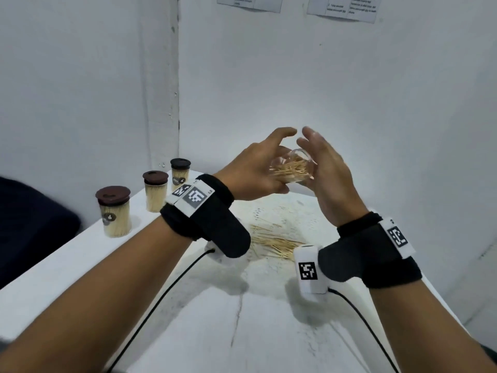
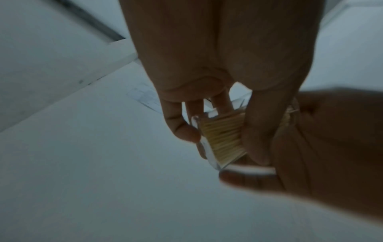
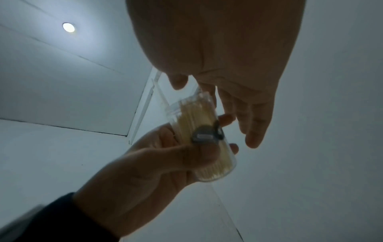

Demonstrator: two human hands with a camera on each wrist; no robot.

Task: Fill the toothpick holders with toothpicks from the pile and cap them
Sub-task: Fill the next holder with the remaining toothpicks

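Aloft, left hand (image 1: 258, 170) gripping holder (image 1: 291, 168), uncapped

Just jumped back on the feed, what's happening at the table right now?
A person is filling a clear toothpick holder held up above the table. The left hand grips it around the body, tilted, with no cap on. The right hand is open beside its mouth with straight fingers, holding nothing. Three holders stand filled and capped along the left edge. A loose pile of toothpicks still lies on the table.
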